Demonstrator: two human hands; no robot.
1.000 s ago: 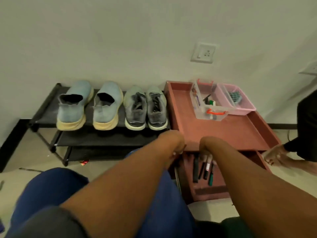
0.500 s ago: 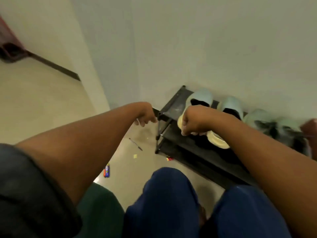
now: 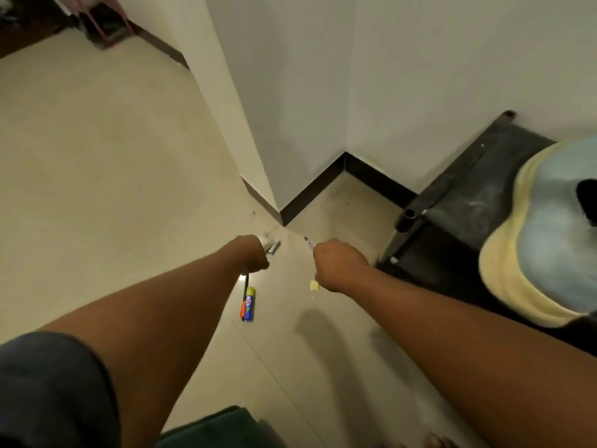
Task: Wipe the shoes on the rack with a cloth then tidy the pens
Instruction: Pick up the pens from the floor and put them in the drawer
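My left hand (image 3: 253,257) is curled round a small silvery object (image 3: 273,247) that sticks out past its knuckles, low over the floor. My right hand (image 3: 340,266) grips a thin pen (image 3: 308,243); only the pen's tip shows beyond the fist. Just below the left hand, a black pen with an orange end (image 3: 244,299) lies on the floor beside a blue tube with a yellow cap (image 3: 249,304). At the right edge stands the black shoe rack (image 3: 458,202), with a light blue shoe with a cream sole (image 3: 549,234) on top.
A small yellow scrap (image 3: 314,285) lies on the tiles under my right hand. A wall corner with dark skirting (image 3: 310,192) juts out just beyond both hands. Beige floor tiles (image 3: 97,163) stretch away to the left. A folded dark green cloth (image 3: 219,428) lies near the bottom edge.
My view has swung left from the red trays and shoes down to the floor beside the rack. Both hands have dropped to the floor, and the right one has taken up the thin pen.
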